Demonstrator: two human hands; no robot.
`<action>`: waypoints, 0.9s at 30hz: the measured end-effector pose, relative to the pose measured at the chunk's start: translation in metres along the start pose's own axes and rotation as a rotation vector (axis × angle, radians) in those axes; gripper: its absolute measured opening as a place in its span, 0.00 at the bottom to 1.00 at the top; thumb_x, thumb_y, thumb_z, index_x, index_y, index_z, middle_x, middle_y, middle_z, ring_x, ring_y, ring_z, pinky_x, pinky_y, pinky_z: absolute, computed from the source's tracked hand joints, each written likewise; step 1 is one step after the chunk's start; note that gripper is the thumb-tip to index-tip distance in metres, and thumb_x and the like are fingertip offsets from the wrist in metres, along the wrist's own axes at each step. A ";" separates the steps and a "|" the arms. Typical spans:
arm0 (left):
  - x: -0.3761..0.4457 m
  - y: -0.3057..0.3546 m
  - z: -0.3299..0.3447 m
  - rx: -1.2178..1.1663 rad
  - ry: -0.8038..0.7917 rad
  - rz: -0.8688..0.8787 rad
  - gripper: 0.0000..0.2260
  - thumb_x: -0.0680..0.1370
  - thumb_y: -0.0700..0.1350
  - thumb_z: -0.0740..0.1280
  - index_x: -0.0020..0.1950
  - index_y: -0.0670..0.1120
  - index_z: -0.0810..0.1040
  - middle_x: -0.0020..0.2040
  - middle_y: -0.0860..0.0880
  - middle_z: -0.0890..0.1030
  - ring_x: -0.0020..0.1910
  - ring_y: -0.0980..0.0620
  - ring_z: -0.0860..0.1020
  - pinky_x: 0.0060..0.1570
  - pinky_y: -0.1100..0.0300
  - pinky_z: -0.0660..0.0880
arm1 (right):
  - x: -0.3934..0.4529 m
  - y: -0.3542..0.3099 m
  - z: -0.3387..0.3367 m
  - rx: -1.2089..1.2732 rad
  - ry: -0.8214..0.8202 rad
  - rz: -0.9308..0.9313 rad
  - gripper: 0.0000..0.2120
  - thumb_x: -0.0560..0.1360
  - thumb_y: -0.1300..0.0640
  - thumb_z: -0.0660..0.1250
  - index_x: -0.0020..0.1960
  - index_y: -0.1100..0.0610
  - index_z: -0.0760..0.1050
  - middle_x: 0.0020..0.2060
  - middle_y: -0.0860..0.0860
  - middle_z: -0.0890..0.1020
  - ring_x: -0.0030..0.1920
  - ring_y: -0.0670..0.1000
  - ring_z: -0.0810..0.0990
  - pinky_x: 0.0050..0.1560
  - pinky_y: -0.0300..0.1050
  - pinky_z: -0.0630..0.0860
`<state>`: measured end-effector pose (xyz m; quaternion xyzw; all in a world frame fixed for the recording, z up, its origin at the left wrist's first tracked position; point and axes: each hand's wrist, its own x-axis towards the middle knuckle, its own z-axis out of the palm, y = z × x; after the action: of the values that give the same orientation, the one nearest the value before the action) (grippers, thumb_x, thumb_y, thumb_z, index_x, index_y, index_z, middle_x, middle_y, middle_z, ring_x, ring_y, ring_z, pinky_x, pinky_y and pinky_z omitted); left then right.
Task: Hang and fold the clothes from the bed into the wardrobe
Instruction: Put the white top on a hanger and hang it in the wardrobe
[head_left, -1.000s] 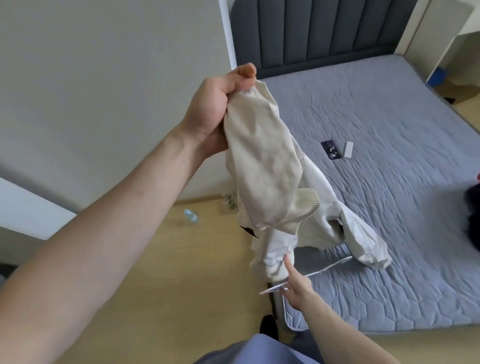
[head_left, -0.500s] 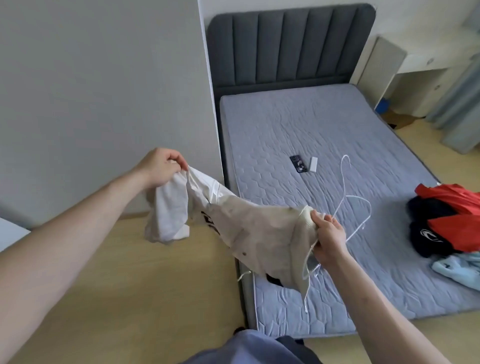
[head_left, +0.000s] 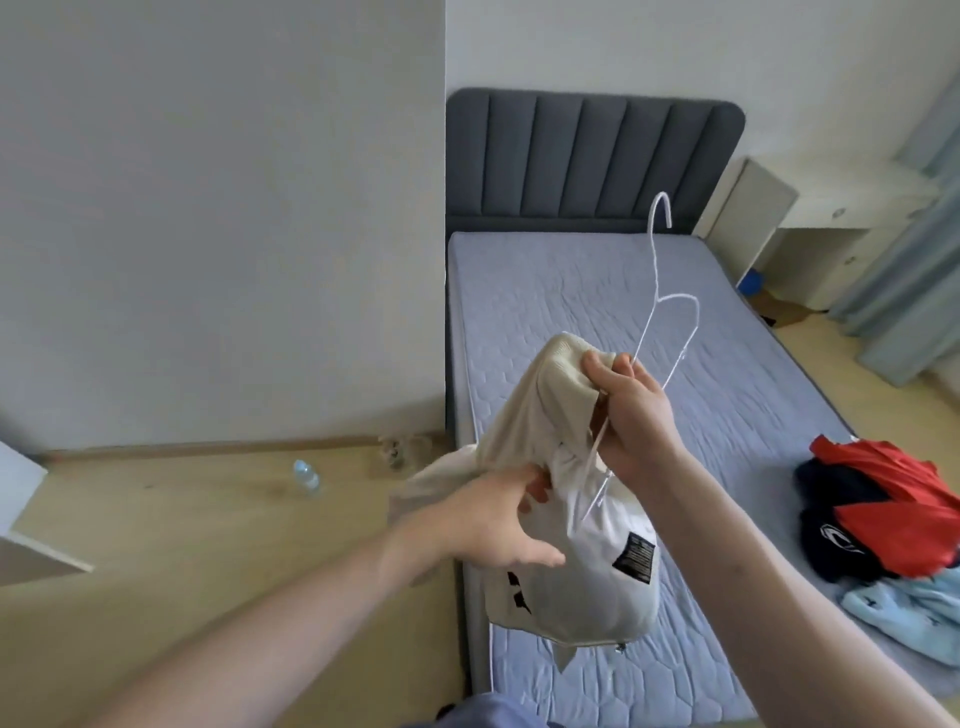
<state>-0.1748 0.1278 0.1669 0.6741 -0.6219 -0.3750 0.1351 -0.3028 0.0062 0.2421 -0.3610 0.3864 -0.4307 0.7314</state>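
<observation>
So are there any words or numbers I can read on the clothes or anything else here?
Black label on the cream jacket: printed, too small to read.
Black marks low on the cream jacket: partly hidden, unreadable.
White oval logo on the dark garment: no readable letters.
Bottle on the floor: too small and blurred.
Nothing can be read.

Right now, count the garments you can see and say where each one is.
4, at least. A cream garment is held in both hands with the white hanger. On the bed's right edge lie a red one, a dark navy one and a light blue one; more may lie beneath.
</observation>
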 end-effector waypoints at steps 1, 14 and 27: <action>0.002 0.009 0.011 0.001 -0.003 -0.033 0.47 0.60 0.73 0.75 0.73 0.58 0.63 0.68 0.58 0.73 0.65 0.55 0.75 0.65 0.55 0.74 | -0.002 0.001 0.006 0.030 -0.013 0.019 0.22 0.80 0.64 0.70 0.35 0.50 0.63 0.32 0.48 0.69 0.32 0.47 0.72 0.44 0.47 0.79; 0.030 -0.045 -0.038 -0.248 0.568 -0.110 0.09 0.70 0.43 0.62 0.42 0.56 0.76 0.38 0.57 0.81 0.42 0.50 0.81 0.40 0.55 0.73 | -0.006 -0.025 -0.052 -0.109 0.110 -0.106 0.22 0.80 0.63 0.70 0.36 0.50 0.62 0.33 0.46 0.71 0.36 0.45 0.75 0.43 0.44 0.78; 0.052 0.026 -0.142 -0.152 0.517 0.099 0.24 0.83 0.54 0.66 0.32 0.44 0.66 0.31 0.47 0.64 0.32 0.49 0.63 0.36 0.52 0.61 | 0.000 -0.009 -0.095 -0.181 0.303 -0.091 0.17 0.81 0.63 0.69 0.41 0.54 0.63 0.47 0.57 0.83 0.44 0.54 0.87 0.43 0.48 0.87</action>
<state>-0.1011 0.0333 0.2632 0.7044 -0.5689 -0.2287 0.3577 -0.3894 -0.0154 0.2084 -0.3734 0.5126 -0.4765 0.6089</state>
